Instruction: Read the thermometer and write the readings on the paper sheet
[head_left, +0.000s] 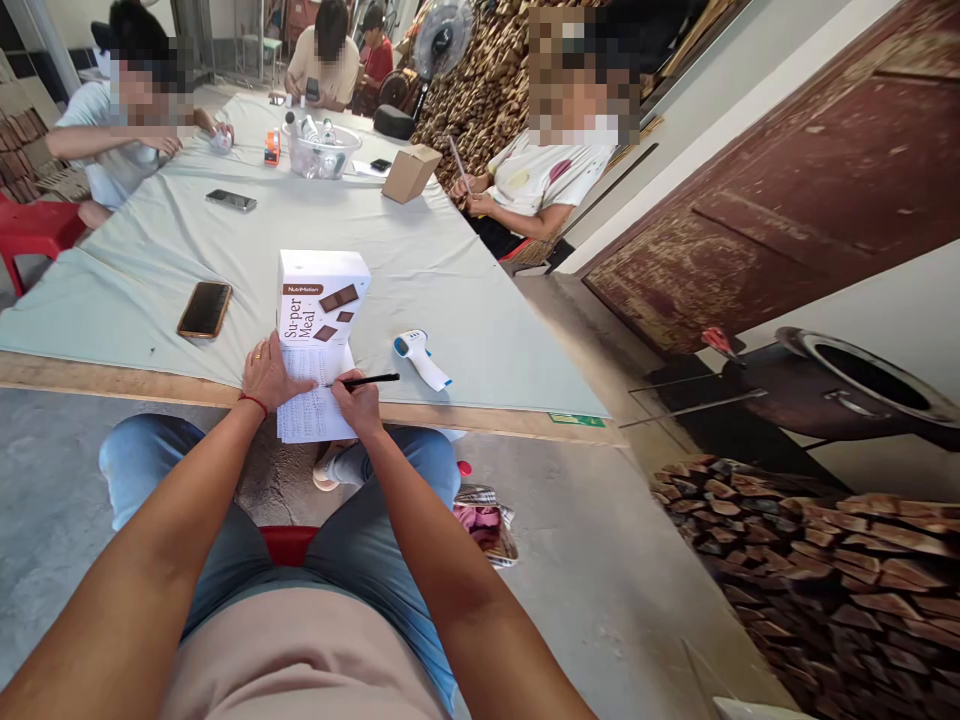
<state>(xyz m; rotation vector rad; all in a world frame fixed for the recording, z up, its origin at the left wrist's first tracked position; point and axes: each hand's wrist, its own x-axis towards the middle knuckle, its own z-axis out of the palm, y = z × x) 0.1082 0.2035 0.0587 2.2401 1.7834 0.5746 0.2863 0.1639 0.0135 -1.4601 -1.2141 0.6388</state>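
My right hand (358,405) grips a black pen (379,379), its tip over a sheet of paper (306,412) covered in handwriting. The paper lies at the table's near edge and overhangs it a little. My left hand (268,378) rests flat on the paper's left side, fingers apart, with a red string at the wrist. Just behind the paper stands a white box (319,300) marked "Su-per Meal", with brown chocolate pieces printed on it. A white and blue infrared thermometer (422,360) lies to the right of my right hand.
On the cloth-covered table (480,340) are a phone (205,309), another phone (231,200), a clear basket of bottles (322,152), an orange item (272,148) and a cardboard box (411,174). Several people sit around it. Firewood (847,580) and a large pot (847,385) stand at right.
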